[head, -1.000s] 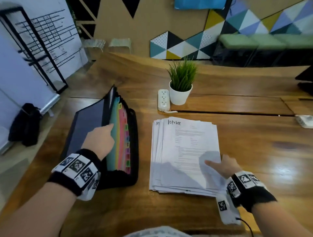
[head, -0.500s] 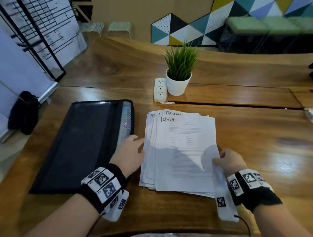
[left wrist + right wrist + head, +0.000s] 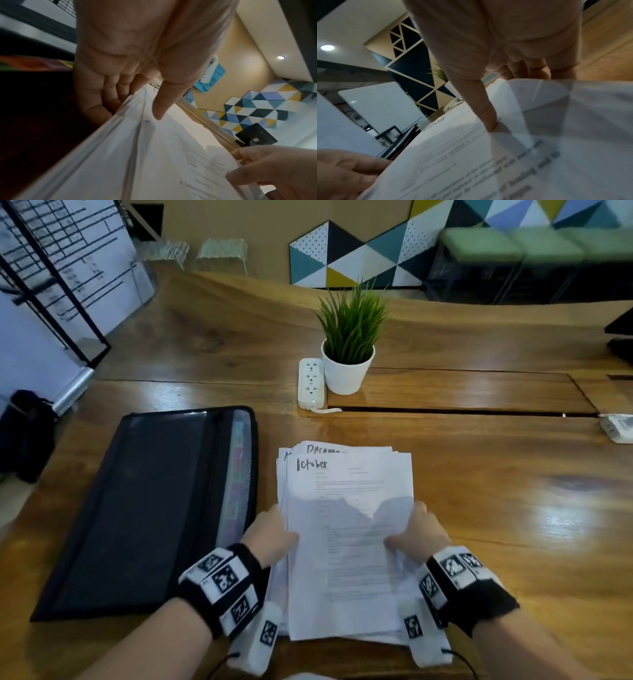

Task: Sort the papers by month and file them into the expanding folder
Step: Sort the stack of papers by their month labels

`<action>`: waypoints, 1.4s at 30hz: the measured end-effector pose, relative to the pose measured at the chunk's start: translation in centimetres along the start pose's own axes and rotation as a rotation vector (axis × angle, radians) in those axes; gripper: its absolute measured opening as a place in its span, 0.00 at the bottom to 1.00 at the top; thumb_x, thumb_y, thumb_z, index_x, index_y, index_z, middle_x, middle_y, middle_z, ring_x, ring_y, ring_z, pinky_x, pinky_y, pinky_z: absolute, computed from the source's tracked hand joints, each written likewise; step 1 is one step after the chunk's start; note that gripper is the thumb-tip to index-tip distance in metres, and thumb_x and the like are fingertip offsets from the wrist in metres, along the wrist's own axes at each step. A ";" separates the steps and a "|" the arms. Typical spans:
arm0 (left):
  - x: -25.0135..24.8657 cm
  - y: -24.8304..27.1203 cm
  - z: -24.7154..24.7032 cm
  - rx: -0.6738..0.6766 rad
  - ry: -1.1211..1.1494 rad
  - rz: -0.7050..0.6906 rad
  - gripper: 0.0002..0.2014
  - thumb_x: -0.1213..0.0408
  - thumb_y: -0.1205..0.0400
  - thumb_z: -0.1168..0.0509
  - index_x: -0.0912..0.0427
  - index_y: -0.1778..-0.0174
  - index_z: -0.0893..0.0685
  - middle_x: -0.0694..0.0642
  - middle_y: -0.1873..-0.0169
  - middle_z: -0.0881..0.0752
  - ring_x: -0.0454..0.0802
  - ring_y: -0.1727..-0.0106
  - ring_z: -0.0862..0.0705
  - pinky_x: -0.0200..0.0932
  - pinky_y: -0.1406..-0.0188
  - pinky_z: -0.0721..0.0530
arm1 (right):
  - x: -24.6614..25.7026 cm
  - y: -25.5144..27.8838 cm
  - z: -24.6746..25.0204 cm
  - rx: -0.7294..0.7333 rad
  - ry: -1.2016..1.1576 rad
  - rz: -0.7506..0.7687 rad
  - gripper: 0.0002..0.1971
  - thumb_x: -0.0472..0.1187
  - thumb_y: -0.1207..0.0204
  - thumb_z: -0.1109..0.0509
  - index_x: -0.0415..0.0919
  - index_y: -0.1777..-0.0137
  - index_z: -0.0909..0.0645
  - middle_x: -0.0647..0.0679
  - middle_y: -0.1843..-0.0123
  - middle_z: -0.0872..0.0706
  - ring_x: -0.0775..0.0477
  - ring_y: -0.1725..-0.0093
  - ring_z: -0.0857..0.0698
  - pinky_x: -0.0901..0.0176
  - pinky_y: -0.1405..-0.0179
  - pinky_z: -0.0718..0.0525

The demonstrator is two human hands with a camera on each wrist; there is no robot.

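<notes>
A stack of white papers lies on the wooden table, its top sheet headed "October" and a "December" sheet peeking out behind. My left hand pinches the stack's left edge, thumb on top and fingers underneath, as the left wrist view shows. My right hand pinches the right edge the same way, thumb on the top sheet. The black expanding folder lies closed and flat to the left of the papers, coloured tabs showing through its mesh side.
A potted green plant in a white pot and a white power strip stand behind the papers. A small white object sits at the table's right edge. A whiteboard stand is off the far left.
The folder's flap, held open a second ago, now lies closed. My left hand left it and came to the stack's left edge. My right hand shifted its hold on the right edge.
</notes>
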State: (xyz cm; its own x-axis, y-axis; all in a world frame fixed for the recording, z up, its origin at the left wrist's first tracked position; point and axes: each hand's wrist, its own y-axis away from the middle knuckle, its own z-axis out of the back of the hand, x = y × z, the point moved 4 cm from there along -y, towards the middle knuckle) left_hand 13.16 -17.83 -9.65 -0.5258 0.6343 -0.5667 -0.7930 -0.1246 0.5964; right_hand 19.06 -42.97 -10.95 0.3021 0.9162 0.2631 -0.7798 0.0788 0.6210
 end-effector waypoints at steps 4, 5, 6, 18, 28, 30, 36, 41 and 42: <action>1.3 0.8 -0.1 -0.017 -0.018 0.045 0.18 0.60 0.22 0.33 0.57 0.36 0.26 0.54 0.39 0.21 0.50 0.44 0.19 0.44 0.47 0.19 | -0.1 2.6 0.8 0.010 0.229 0.018 0.41 0.54 0.29 0.29 0.34 0.24 0.43 0.38 0.30 0.29 0.36 0.34 0.25 0.48 0.37 0.22; 1.2 0.6 0.2 -0.052 -0.020 0.044 0.19 0.59 0.22 0.33 0.57 0.36 0.27 0.53 0.40 0.24 0.49 0.46 0.20 0.43 0.49 0.20 | 0.8 2.8 2.0 -0.042 0.315 0.053 0.40 0.56 0.27 0.30 0.35 0.23 0.43 0.38 0.28 0.30 0.36 0.31 0.28 0.47 0.33 0.26; 0.8 0.4 0.5 -0.077 -0.035 0.026 0.19 0.59 0.22 0.33 0.56 0.36 0.28 0.52 0.41 0.25 0.48 0.46 0.22 0.42 0.51 0.23 | 2.1 3.0 3.3 -0.106 0.355 0.117 0.37 0.56 0.26 0.32 0.36 0.23 0.40 0.39 0.27 0.31 0.37 0.29 0.31 0.47 0.31 0.28; -1.1 -1.7 2.6 -0.136 -0.173 -0.070 0.21 0.57 0.19 0.36 0.59 0.31 0.25 0.58 0.33 0.27 0.55 0.40 0.21 0.45 0.41 0.24 | 12.0 -2.1 2.4 -0.040 0.500 0.520 0.43 0.53 0.32 0.24 0.52 0.21 0.43 0.48 0.21 0.36 0.40 0.23 0.39 0.37 0.26 0.36; -4.2 -7.4 4.9 -0.242 -0.007 -0.308 0.16 0.70 0.20 0.38 0.61 0.36 0.18 0.58 0.38 0.17 0.54 0.37 0.19 0.42 0.38 0.25 | 8.3 -0.2 3.2 -0.123 0.213 0.657 0.14 0.36 0.21 0.36 0.43 0.36 0.23 0.45 0.51 0.18 0.47 0.54 0.20 0.62 0.55 0.27; -5.1 -8.2 4.4 -0.210 -0.089 -0.338 0.23 0.67 0.21 0.34 0.60 0.28 0.24 0.60 0.31 0.23 0.56 0.30 0.25 0.44 0.31 0.29 | 8.0 0.3 3.0 -0.137 0.254 0.724 0.08 0.38 0.22 0.33 0.41 0.46 0.17 0.43 0.49 0.18 0.45 0.51 0.19 0.62 0.53 0.26; -6.3 -9.4 4.1 -0.161 -0.304 -0.285 0.19 0.60 0.28 0.26 0.51 0.41 0.19 0.54 0.41 0.24 0.56 0.37 0.25 0.52 0.36 0.24 | 7.9 0.1 3.2 -0.051 0.251 0.767 0.08 0.40 0.23 0.31 0.37 0.53 0.14 0.45 0.52 0.12 0.43 0.50 0.15 0.53 0.48 0.19; -5.4 -9.4 4.2 -0.174 -0.251 -0.315 0.22 0.69 0.27 0.29 0.56 0.37 0.22 0.54 0.48 0.22 0.53 0.45 0.20 0.41 0.50 0.24 | 7.9 -1.4 5.2 -0.059 0.213 0.600 0.15 0.38 0.18 0.39 0.41 0.32 0.24 0.45 0.40 0.14 0.45 0.42 0.16 0.60 0.46 0.21; -5.2 -9.4 4.3 -0.167 -0.248 -0.303 0.23 0.68 0.27 0.29 0.56 0.35 0.23 0.56 0.47 0.21 0.54 0.46 0.20 0.42 0.48 0.23 | 8.0 -1.5 5.3 -0.061 0.207 0.594 0.14 0.37 0.17 0.41 0.42 0.33 0.27 0.43 0.41 0.14 0.43 0.44 0.16 0.60 0.50 0.22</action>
State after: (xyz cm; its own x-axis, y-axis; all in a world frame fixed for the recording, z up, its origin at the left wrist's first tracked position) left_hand 24.65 -16.70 -9.82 -0.1878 0.8230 -0.5361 -0.9500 -0.0137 0.3118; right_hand 25.55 -37.80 -5.89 -0.2995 0.8672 0.3979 -0.8135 -0.4500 0.3684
